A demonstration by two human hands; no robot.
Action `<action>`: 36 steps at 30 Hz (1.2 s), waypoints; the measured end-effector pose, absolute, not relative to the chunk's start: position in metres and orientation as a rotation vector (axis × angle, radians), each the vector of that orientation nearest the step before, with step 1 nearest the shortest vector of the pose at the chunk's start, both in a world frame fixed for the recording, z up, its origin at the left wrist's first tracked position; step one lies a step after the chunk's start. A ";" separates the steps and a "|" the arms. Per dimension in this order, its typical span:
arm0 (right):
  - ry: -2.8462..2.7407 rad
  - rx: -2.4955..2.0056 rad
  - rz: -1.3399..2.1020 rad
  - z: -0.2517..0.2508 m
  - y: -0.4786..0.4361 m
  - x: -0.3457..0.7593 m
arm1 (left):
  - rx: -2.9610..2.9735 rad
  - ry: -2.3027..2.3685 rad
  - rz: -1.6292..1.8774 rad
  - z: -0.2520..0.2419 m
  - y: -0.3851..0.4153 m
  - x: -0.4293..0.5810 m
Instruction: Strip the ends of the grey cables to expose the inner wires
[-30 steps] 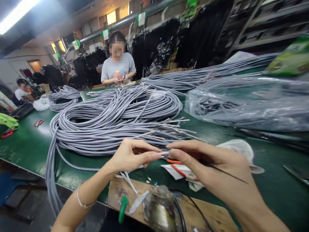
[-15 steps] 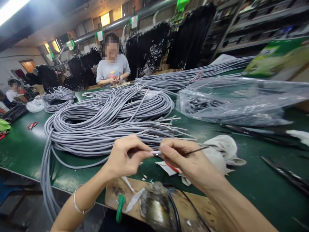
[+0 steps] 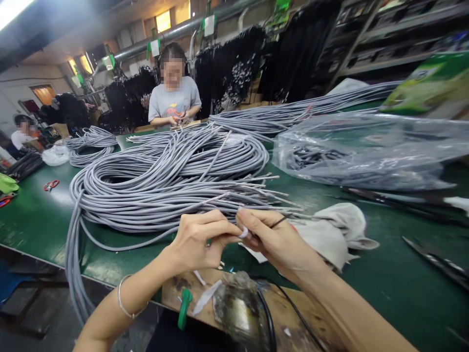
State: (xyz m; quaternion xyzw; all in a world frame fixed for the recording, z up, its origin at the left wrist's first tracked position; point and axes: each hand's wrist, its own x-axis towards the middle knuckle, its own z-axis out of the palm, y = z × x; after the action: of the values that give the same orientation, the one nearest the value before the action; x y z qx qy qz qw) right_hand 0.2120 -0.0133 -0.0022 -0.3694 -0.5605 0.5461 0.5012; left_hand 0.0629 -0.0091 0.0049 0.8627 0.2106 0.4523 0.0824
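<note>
My left hand (image 3: 201,239) is closed, thumb and forefinger pinching a small whitish piece (image 3: 244,232) against the fingertips of my right hand (image 3: 273,237). Out of the back of my right hand's grip sticks a thin dark wire-like piece (image 3: 277,222); its other end is hidden by the fingers. Whether it joins the whitish piece I cannot tell. Just beyond both hands lie coils of grey cable (image 3: 161,205) with their stripped, pale ends pointing right. A crumpled off-white cloth (image 3: 330,230) rests behind my right hand.
Below my hands is a stained wooden board (image 3: 289,313) with a glassy block (image 3: 240,313), a green clip-like piece (image 3: 184,308) and black cable. To the right lie a clear plastic bag (image 3: 351,166) and scissors (image 3: 436,259). A co-worker (image 3: 174,100) works across the green table.
My hands have come closer together, and the whitish piece now looks bent between the fingertips. The dark piece sticks out more steeply and shows less. The view has shifted slightly.
</note>
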 end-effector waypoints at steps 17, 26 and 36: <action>-1.704 -1.025 -0.581 0.005 -0.023 0.230 | 2.408 0.974 1.389 0.020 -0.009 0.054; -1.753 -1.011 -0.691 0.012 -0.031 0.229 | 2.490 0.984 1.368 0.019 -0.010 0.054; -1.788 -1.009 -0.680 0.010 -0.027 0.231 | 2.686 0.957 1.385 0.014 -0.010 0.055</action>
State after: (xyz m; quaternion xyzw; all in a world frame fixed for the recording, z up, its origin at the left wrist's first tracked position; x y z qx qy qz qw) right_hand 0.2306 -0.0274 0.0100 -0.4119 -0.7295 -0.2776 0.4702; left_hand 0.0554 -0.0099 0.0142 0.8471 0.3020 0.4370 -0.0142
